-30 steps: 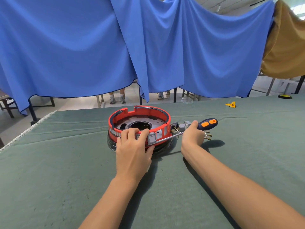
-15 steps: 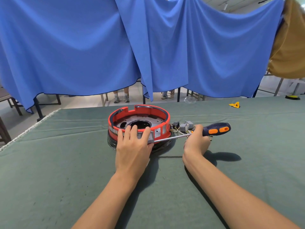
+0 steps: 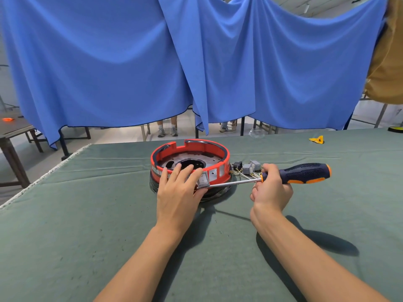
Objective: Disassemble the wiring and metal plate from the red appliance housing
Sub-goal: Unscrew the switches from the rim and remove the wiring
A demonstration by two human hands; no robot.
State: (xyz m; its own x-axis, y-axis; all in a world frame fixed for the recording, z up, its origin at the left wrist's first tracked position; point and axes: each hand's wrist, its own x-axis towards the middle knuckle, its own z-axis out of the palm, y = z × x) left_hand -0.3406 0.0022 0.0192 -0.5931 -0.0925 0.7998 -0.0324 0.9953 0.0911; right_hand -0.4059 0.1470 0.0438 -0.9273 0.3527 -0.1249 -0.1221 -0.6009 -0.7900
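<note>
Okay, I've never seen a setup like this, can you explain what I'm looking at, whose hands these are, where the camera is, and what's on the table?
The camera sits on a person's head, looking forward and down at their bare hands. The left hand rests on the rim of a round red appliance housing, steadying it. The right hand grips a screwdriver with a dark blue and orange handle; its metal shaft reaches to the housing's near side. Grey connectors and loose wires lie beside the housing. Everything sits on a green cloth table. A small yellow object lies farther back, and blue sheets hang behind.
</note>
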